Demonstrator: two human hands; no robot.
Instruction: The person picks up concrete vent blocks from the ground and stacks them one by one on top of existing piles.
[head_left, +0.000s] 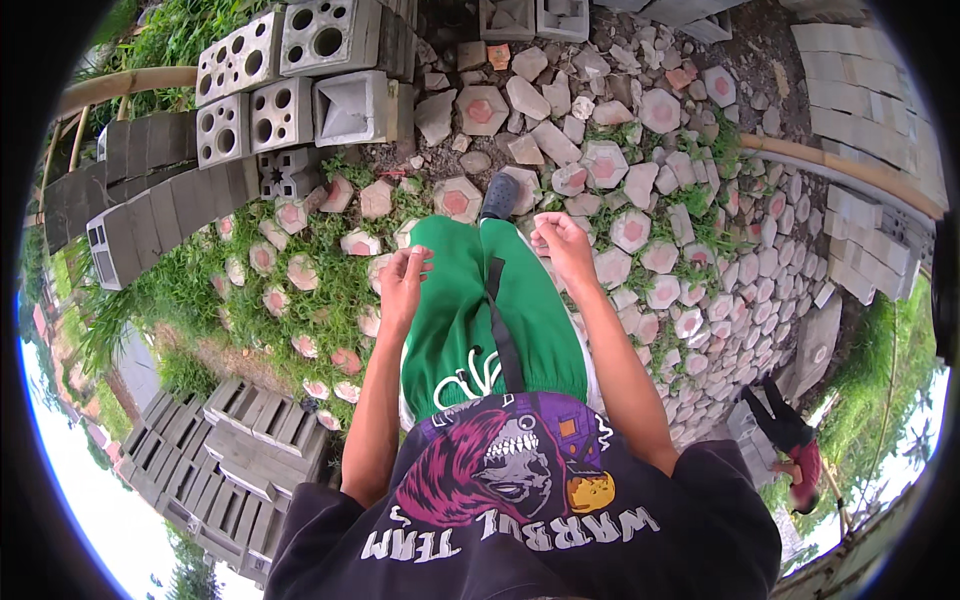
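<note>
Green cloth shorts (450, 310) fill the middle of the view, with a black strap (505, 345) running down their front and white drawstrings (465, 382) near the waistband. Just at their left edge is the left hand (406, 272), its fingers loosely bent; whether they pinch anything, I cannot tell. Past their right edge, the right hand (563, 245) hangs in front of the paving, fingers curled toward the palm; whether the fingertips press together or grip something small is unclear. 1 dark grey shoe (500, 195) shows beyond the shorts, among hexagonal pavers (630, 231) with reddish centres. Grass (245, 290) grows between many of them. Concrete blocks (395, 45), several with round holes, stand stacked at upper left. Well apart at lower right is 1 other person (806, 465) in a red top and dark trousers.
</note>
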